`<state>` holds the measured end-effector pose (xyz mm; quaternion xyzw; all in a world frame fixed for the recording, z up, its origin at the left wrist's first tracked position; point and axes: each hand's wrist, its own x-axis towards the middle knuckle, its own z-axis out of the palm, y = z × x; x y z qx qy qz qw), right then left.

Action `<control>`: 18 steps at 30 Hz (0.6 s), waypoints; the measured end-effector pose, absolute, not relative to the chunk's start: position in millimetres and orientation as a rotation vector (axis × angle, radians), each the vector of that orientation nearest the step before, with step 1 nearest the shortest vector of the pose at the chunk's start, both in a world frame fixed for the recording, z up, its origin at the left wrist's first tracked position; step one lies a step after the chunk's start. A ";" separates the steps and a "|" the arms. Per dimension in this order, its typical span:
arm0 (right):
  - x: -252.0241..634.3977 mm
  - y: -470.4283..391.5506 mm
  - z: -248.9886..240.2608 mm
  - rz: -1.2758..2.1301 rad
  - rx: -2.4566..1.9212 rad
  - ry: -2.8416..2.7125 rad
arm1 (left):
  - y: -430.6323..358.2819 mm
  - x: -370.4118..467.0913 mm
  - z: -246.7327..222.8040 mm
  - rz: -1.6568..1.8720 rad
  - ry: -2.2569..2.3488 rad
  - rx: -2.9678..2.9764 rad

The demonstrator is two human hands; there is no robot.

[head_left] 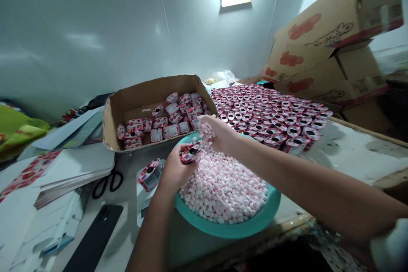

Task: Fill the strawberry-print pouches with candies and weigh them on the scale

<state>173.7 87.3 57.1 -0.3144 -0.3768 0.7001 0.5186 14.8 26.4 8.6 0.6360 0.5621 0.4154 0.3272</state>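
Observation:
A teal basin [228,233] full of small pale pink and white candies [226,195] stands in front of me. At its left rim my left hand [175,170] is wrapped round a small red printed container [190,153] with a dark round opening in its top. My right hand [218,134] is cupped over the basin's far side, closed on a handful of candies [206,131]. Some candies show between its fingers and just below them. A similar container on the scale-like white tray [140,202] stands left of my left forearm.
An open cardboard box [119,106] behind the basin holds several printed packs. Rows of open containers [264,110] crowd the table at the right. Black scissors [108,182], a dark phone [95,238] and stacked sheets [76,170] lie left. Large cartons [318,34] are stacked at the back right.

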 end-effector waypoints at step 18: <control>143.9 90.9 51.7 1.802 -0.505 -0.693 | 23.8 19.5 11.9 1.025 1.548 1.852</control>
